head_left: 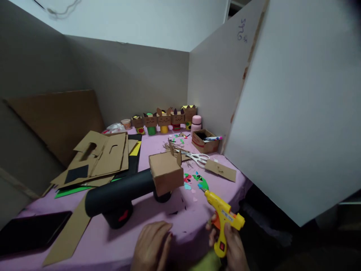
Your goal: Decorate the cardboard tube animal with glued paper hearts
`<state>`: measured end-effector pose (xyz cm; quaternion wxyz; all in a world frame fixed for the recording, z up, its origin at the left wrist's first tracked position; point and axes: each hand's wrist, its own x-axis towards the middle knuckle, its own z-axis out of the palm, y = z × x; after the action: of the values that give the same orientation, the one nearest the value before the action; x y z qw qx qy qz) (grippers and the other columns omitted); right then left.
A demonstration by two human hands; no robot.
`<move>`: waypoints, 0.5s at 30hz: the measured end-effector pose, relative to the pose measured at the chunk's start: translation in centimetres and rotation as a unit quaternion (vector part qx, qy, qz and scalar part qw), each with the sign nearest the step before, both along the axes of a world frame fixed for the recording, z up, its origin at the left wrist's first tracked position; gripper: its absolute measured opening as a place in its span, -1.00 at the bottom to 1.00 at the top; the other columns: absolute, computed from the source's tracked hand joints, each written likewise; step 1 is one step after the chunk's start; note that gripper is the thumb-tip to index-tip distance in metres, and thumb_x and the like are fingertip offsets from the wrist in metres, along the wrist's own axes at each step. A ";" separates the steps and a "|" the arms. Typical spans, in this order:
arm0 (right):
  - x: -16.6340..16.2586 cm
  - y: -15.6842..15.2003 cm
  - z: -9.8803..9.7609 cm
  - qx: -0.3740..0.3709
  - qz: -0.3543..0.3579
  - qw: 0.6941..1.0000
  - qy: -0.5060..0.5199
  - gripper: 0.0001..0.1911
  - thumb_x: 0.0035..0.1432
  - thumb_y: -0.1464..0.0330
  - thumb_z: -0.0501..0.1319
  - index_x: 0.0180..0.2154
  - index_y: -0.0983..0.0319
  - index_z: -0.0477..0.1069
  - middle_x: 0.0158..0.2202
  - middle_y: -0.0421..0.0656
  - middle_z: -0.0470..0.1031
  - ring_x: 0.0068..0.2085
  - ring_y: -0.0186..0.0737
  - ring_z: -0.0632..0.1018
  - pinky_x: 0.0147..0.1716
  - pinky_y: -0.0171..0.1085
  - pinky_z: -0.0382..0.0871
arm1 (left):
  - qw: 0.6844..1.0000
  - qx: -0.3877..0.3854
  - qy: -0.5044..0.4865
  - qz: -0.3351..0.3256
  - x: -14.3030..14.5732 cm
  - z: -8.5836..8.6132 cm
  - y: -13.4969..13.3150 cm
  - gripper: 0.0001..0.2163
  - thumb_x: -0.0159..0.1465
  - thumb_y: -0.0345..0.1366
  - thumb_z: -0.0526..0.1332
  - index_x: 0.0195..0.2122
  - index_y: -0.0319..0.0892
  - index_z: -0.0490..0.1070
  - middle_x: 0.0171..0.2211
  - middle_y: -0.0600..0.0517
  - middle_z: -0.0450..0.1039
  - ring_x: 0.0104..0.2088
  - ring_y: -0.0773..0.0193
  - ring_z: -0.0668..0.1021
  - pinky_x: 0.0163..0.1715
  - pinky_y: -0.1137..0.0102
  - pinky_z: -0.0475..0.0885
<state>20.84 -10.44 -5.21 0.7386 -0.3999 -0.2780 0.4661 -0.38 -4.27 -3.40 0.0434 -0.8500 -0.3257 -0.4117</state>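
Note:
My right hand [229,244] is wrapped round the grip of a yellow hot glue gun [223,216], its nozzle pointing up-left toward coloured paper scraps [194,180]. My left hand [152,246] rests flat on the pink table [183,222] near its front edge, fingers stretched, holding nothing. Just beyond it stands a cardboard-and-black-tube figure: a brown cardboard box head [166,173] on a black tube body [118,195] with dark round legs.
Cut cardboard sheets [98,158] lie at the left, a dark tablet [31,231] at the front left. Small cardboard-headed figures [165,120] line the back wall. White scissors [197,158], a small box with a marker [204,141] and a large white board [296,113] are at the right.

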 end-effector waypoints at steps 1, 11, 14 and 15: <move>0.6 0.0 0.0 0.003 -0.008 1.000 0.004 -0.62 0.11 0.04 0.15 -0.24 0.21 0.41 -0.43 -0.15 0.53 -0.60 -0.37 0.43 -0.57 -0.36 0.30 | 0.999 -0.015 0.019 -0.021 1.3 0.6 0.1 -0.80 0.25 -0.39 0.09 -0.10 -0.14 0.34 -0.24 -0.05 0.47 -0.23 0.21 0.51 -0.24 0.35 0.44; 3.4 -0.1 0.2 -0.034 -0.056 0.997 0.036 -0.60 0.06 0.02 0.18 -0.28 0.22 0.40 -0.46 -0.16 0.55 -0.60 -0.36 0.44 -0.58 -0.38 0.32 | 0.966 -0.236 0.103 -0.022 11.3 4.1 4.6 -0.74 0.26 -0.44 -0.02 -0.11 -0.14 0.39 -0.15 -0.04 0.45 -0.15 0.19 0.47 -0.12 0.31 0.38; 3.5 -0.2 0.2 -0.051 -0.060 0.996 0.042 -0.58 0.05 0.01 0.19 -0.29 0.24 0.40 -0.48 -0.16 0.54 -0.62 -0.35 0.43 -0.62 -0.37 0.30 | 0.955 -0.275 0.106 0.019 13.3 4.5 6.1 -0.75 0.26 -0.44 -0.03 -0.17 -0.18 0.41 -0.20 -0.06 0.42 -0.13 0.19 0.44 -0.10 0.33 0.33; 3.5 -0.3 0.1 -0.055 -0.061 0.996 0.046 -0.58 0.05 0.00 0.19 -0.29 0.23 0.39 -0.49 -0.16 0.54 -0.63 -0.35 0.43 -0.63 -0.37 0.29 | 0.953 -0.280 0.106 0.034 13.9 4.5 6.5 -0.76 0.25 -0.44 -0.03 -0.20 -0.20 0.42 -0.21 -0.08 0.41 -0.13 0.17 0.42 -0.10 0.31 0.32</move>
<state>24.33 -10.70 -5.09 0.7548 -0.4343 -0.1927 0.4523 13.54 2.23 1.06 -0.1485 -0.8554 -0.4499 -0.2092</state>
